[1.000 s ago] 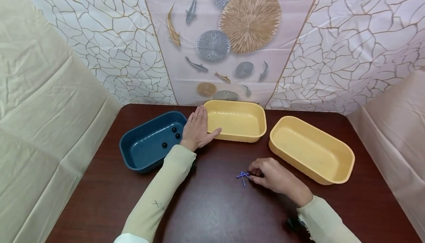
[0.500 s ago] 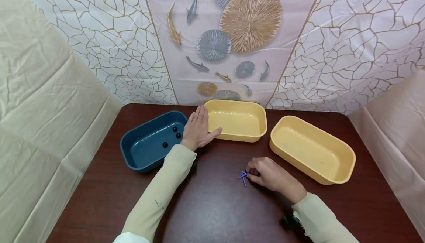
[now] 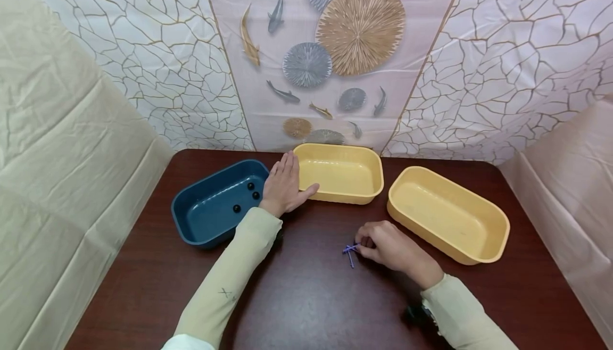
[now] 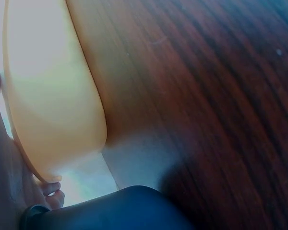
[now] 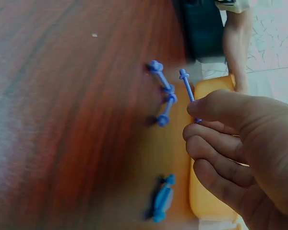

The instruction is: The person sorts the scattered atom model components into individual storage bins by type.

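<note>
My right hand [image 3: 390, 246] pinches a thin purple stick with knobbed ends [image 5: 187, 84] between thumb and fingertips, just above the table. Beside it on the table lie more purple knobbed sticks [image 5: 163, 76], one end against another. A small blue piece with knobbed ends [image 5: 163, 199] lies nearer the wrist in the right wrist view. My left hand [image 3: 284, 184] rests over the left end of the middle yellow bin [image 3: 342, 199], fingers straight and thumb spread along its front rim. In the left wrist view the outer wall of this bin [image 4: 57, 96] fills the left side.
A dark blue bin [image 3: 198, 227] with several black balls [image 3: 237, 208] stands at the left of the brown table [image 3: 306, 297]. A second yellow bin [image 3: 431, 233] sits angled at the right, close to my right hand. A patterned cloth [image 3: 306, 110] hangs behind.
My right hand has shifted slightly left and away from me, its fingertips closing on one purple stick. The sticks have moved a little. My left hand stays where it was.
</note>
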`<state>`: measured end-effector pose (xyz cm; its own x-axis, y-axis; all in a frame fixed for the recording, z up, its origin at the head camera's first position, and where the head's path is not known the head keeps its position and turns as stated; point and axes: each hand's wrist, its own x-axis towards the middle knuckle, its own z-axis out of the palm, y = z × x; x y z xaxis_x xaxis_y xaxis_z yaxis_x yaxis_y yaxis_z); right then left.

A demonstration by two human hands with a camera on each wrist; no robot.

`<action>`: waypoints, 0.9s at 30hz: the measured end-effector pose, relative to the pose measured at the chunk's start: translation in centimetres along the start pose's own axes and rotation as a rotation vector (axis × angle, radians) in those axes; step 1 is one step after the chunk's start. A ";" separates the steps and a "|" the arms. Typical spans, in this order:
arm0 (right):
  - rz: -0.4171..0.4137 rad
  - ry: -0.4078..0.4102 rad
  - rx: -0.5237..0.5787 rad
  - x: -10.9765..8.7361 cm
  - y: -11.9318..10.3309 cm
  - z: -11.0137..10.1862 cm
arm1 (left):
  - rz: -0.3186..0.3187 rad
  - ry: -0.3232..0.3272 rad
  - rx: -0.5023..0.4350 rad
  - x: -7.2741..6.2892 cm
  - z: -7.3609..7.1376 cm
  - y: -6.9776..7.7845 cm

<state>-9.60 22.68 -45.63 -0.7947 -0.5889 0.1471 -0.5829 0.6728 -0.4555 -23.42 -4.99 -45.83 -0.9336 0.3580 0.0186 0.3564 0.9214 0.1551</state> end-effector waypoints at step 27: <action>-0.018 0.202 -0.115 4.0 -1.0 -6.9 | -0.005 -0.047 0.022 0.1 0.0 -0.2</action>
<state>-13.36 22.74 -38.53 -0.7952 -0.5072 0.3323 -0.6034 0.7164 -0.3503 -23.61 -5.09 -45.87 -0.9328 0.3594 -0.0289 0.3527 0.9262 0.1331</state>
